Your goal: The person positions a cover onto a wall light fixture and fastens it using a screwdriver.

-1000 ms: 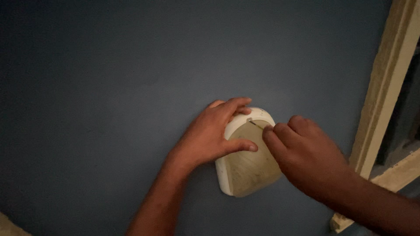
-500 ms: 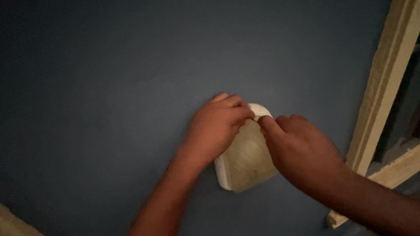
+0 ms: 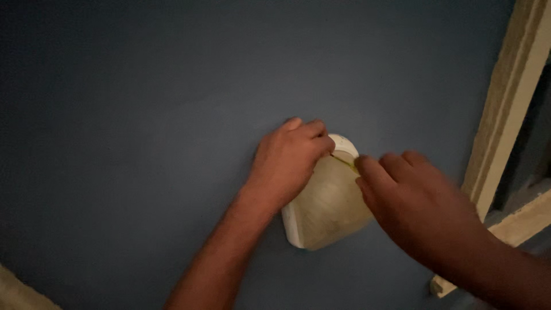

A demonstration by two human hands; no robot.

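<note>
A pale cream fixture [image 3: 327, 209], rounded at the top and flat-sided below, is mounted on a dark blue wall [image 3: 143, 115]. My left hand [image 3: 290, 161] lies over its upper left edge, fingers curled around the rim. My right hand [image 3: 413, 201] is at its upper right, fingertips pinching near the top edge where a thin seam shows. Both hands cover much of the top of the fixture; its lower part is in plain sight.
A pale wooden frame [image 3: 505, 115] runs down the right side, with a lower sill piece [image 3: 522, 221] jutting out. A light strip [image 3: 17, 293] shows at the bottom left corner. The scene is dim.
My left hand's fingers have curled from flat across the fixture's face to gripping its top left rim. My right hand stays pinching at the top right.
</note>
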